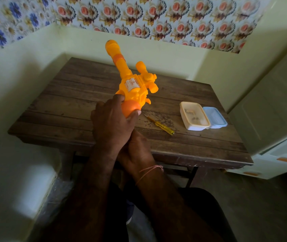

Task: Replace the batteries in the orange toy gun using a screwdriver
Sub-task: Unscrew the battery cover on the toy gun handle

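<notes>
Cream tub [194, 115] holds small, indistinct bits.

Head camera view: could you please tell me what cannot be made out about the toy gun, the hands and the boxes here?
- Toy gun: its grip is covered by the left hand; no battery cover shows.
- Right hand: its fingers are hidden behind the left hand, so its hold is unclear.
- Cream box: the small contents are too blurred to identify.
- Blue box: its inside is not visible.
- Screwdriver: its tip is too small to tell the type.
</notes>
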